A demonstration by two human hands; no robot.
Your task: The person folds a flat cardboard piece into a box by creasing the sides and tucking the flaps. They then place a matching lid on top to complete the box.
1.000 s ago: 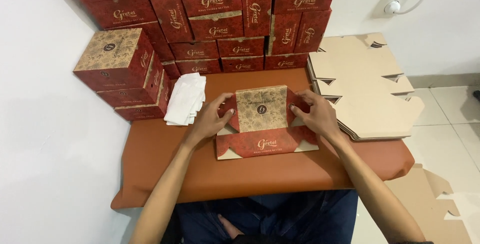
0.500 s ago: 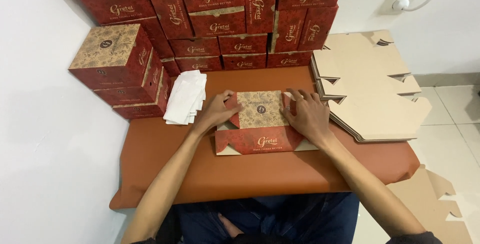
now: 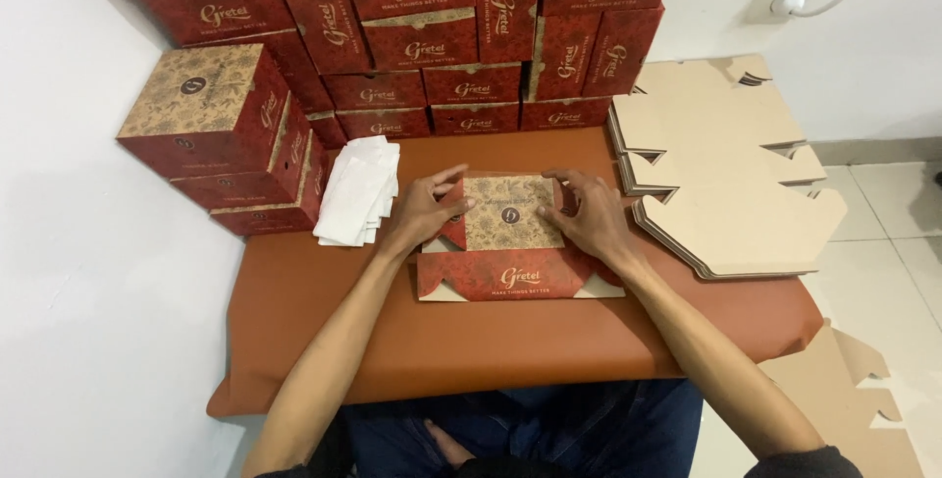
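Half-folded red box (image 3: 512,235) at middle of bench (image 3: 510,341), front flap lying flat. Left hand (image 3: 427,211) and right hand (image 3: 589,218) pressing its sides, fingers spread apart. White papers (image 3: 358,191) just left.

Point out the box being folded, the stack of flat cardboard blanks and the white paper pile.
box being folded (image 3: 512,213), head view, on its patterned tan top panel.
stack of flat cardboard blanks (image 3: 721,169), head view, on the plain face of the top sheet.
white paper pile (image 3: 358,188), head view, on the middle of the top sheet.
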